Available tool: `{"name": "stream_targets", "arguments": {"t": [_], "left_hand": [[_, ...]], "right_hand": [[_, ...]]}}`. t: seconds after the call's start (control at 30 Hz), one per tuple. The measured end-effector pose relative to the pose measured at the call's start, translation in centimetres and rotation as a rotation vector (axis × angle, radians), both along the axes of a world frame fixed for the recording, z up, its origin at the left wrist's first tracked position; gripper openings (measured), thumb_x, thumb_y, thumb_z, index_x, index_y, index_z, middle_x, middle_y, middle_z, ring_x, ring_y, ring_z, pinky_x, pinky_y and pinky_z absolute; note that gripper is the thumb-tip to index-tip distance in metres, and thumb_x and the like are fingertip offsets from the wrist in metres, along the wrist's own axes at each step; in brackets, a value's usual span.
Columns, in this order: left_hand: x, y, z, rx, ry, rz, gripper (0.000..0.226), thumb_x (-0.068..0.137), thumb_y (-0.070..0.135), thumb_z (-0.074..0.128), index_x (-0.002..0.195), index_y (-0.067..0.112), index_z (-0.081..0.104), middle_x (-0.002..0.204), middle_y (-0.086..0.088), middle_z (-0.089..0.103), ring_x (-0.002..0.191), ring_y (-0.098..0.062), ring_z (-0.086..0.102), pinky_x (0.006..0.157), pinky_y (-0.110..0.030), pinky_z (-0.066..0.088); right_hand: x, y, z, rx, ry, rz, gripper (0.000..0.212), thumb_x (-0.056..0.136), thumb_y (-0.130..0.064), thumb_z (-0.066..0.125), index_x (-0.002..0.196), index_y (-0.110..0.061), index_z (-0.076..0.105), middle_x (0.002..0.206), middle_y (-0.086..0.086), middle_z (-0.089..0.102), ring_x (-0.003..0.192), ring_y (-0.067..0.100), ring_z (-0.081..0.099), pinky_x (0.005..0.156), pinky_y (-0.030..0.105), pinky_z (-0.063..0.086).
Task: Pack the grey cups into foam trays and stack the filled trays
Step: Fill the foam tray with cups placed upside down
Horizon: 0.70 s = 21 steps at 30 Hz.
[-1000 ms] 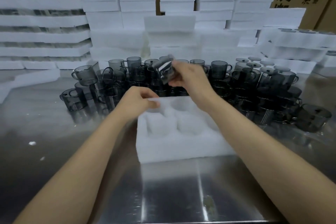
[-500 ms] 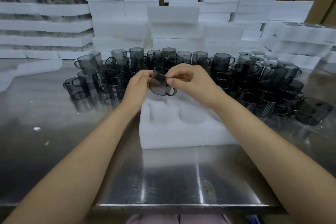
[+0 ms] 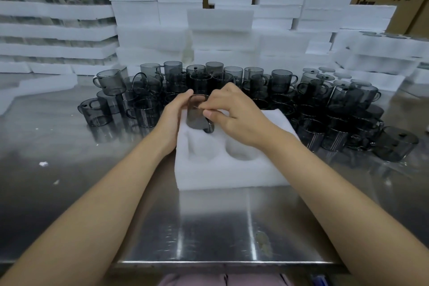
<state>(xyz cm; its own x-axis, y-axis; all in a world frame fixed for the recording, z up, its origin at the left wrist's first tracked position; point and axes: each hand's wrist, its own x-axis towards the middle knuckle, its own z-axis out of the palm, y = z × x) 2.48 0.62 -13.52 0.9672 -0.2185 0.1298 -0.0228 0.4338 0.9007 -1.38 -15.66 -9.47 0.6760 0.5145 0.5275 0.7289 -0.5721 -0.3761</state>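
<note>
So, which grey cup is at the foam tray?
The cup that the left hand and right hand hold at the far-left pocket of the foam tray; the other cups sit on the table.

Single view here, worn on the person's head, facing forward and tipped well down onto the foam tray, which sits close in, just below centre frame. It's a wide lens: straight lines bow toward the edges. The left forearm and right forearm sweep in from the bottom corners toward the tray. Beyond the tray, grey cups, then stacked foam filling the top; nearer than the tray, the steel table and its front edge.
</note>
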Motion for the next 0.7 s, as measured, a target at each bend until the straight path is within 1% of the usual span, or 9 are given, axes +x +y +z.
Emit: {"name": "stream_targets", "arguments": {"t": [0.13,0.2,0.23,0.3,0.33,0.43,0.53,0.63,0.7], "left_hand": [[0.2,0.5,-0.4,0.133,-0.005,0.014,0.035,0.084,0.042,0.058,0.093,0.009,0.068,0.082,-0.010,0.067,0.079,-0.024,0.062,0.081,-0.038,0.047],[0.3,0.6,-0.6,0.151,0.000,0.020,0.034,0.085,0.039,0.060,0.097,0.009,0.068,0.088,-0.012,0.066,0.086,-0.027,0.062,0.090,-0.043,0.044],[0.3,0.7,-0.6,0.150,0.004,0.032,0.031,0.085,0.037,0.061,0.098,0.010,0.070,0.091,-0.012,0.066,0.089,-0.028,0.062,0.092,-0.045,0.044],[0.5,0.8,-0.4,0.154,0.000,0.057,0.025,0.081,0.035,0.064,0.093,0.014,0.074,0.092,-0.012,0.068,0.088,-0.027,0.064,0.090,-0.044,0.047],[0.6,0.9,-0.4,0.162,-0.003,0.064,0.025,0.076,0.035,0.067,0.091,0.016,0.075,0.093,-0.012,0.069,0.088,-0.027,0.065,0.088,-0.043,0.049],[1.0,1.0,-0.5,0.206,-0.026,0.083,0.031,0.069,0.027,0.062,0.094,0.014,0.075,0.094,-0.015,0.071,0.088,-0.027,0.067,0.085,-0.043,0.053],[1.4,1.3,-1.0,0.267,-0.066,0.107,0.032,0.065,0.020,0.060,0.092,0.016,0.076,0.091,-0.013,0.071,0.086,-0.025,0.068,0.079,-0.039,0.055],[1.4,1.5,-1.2,0.288,-0.065,0.073,0.026,0.063,0.030,0.072,0.085,0.017,0.076,0.083,-0.010,0.072,0.079,-0.022,0.069,0.072,-0.034,0.054],[1.5,1.4,-1.3,0.262,-0.011,0.061,0.035,0.061,0.040,0.080,0.086,0.016,0.076,0.084,-0.012,0.071,0.078,-0.025,0.067,0.077,-0.037,0.052]], "right_hand": [[0.5,0.3,-0.1,-0.150,0.065,-0.042,0.022,0.099,-0.015,0.047,0.108,-0.015,0.067,0.093,-0.005,0.060,0.090,0.019,0.039,0.088,0.040,0.038],[0.5,0.1,-0.2,-0.175,0.107,-0.042,0.023,0.100,-0.014,0.044,0.110,-0.014,0.065,0.098,0.000,0.062,0.091,0.019,0.039,0.089,0.034,0.037],[0.5,0.1,-0.2,-0.163,0.127,-0.030,0.022,0.101,-0.014,0.044,0.109,-0.013,0.064,0.099,0.003,0.062,0.091,0.019,0.041,0.087,0.029,0.036],[0.2,0.0,-0.1,-0.106,0.174,0.008,0.018,0.099,-0.017,0.047,0.105,-0.010,0.064,0.098,0.007,0.062,0.090,0.016,0.046,0.081,0.019,0.034],[0.0,0.1,0.0,-0.078,0.194,0.022,0.016,0.098,-0.019,0.052,0.103,-0.011,0.064,0.099,0.006,0.062,0.090,0.016,0.049,0.080,0.019,0.035],[-0.2,0.2,0.1,-0.056,0.191,0.032,0.021,0.092,-0.013,0.059,0.112,-0.011,0.065,0.108,0.005,0.061,0.101,0.017,0.055,0.093,0.029,0.040],[-0.3,0.1,0.1,-0.098,0.176,0.059,0.031,0.093,-0.010,0.059,0.123,-0.012,0.064,0.118,0.003,0.061,0.112,0.016,0.054,0.102,0.032,0.038],[-0.2,0.0,0.0,-0.074,0.217,0.067,0.029,0.096,-0.013,0.055,0.123,-0.012,0.065,0.123,0.003,0.057,0.111,0.014,0.054,0.102,0.032,0.039],[-0.1,0.0,0.0,-0.023,0.228,0.035,0.031,0.094,-0.013,0.058,0.124,-0.013,0.064,0.128,0.002,0.051,0.103,0.012,0.054,0.097,0.022,0.040]]}}
